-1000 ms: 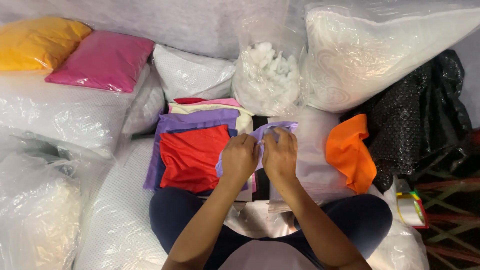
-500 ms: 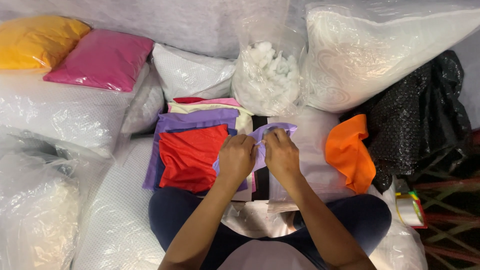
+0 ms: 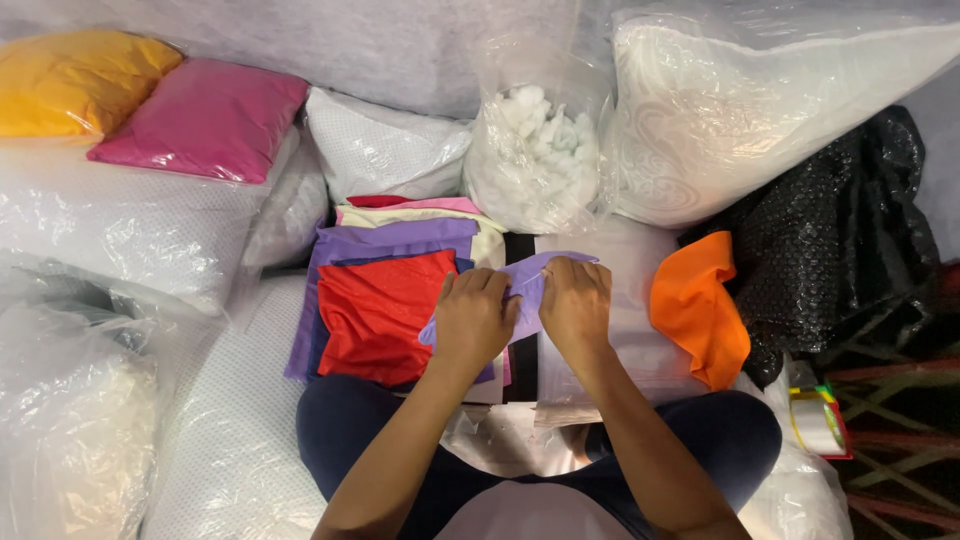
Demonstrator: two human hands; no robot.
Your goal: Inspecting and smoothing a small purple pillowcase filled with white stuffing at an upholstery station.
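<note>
Over my lap, near centre, I had both hands closed on a lilac fabric piece [image 3: 530,285]: left hand [image 3: 472,320] gripping its near-left end, right hand [image 3: 577,305] pinching its far-right end. Its long axis ran from near-left to far-right. Just left lay a stack of fabric pieces [image 3: 385,300], red on top over purple. An orange cloth [image 3: 697,315] lay right. Farther off stood a clear bag of white stuffing [image 3: 535,150], flanked by plastic-wrapped white pillows [image 3: 740,120]. Far left sat pink [image 3: 205,120] and yellow [image 3: 70,80] wrapped cushions.
</note>
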